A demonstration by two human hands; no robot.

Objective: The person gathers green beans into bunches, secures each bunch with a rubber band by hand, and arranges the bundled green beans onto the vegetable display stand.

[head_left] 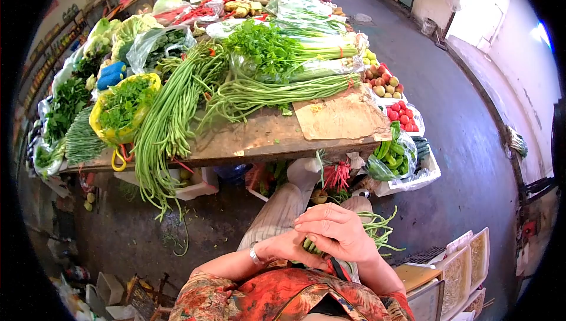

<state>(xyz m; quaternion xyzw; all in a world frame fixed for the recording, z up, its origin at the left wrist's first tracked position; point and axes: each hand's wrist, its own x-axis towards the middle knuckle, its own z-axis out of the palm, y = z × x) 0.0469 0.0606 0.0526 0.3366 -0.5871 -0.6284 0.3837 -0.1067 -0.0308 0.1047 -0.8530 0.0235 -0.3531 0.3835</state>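
Close to my body, a bunch of green long beans passes under my hands, its cut ends showing between them and its thin tips trailing out to the right. My left hand, with a silver bracelet at its wrist, is wrapped round the bunch from below. Over the top lies my right hand, its fingers bent together and pressed on the bunch; the palm side is hidden. On the table ahead are a large heap of long beans, part of it hanging over the edge, and another bundle of long beans.
The wooden table carries celery, a yellow bag of greens and a cardboard sheet. Boxes of tomatoes and green peppers stand at its right. White bins are at lower right.
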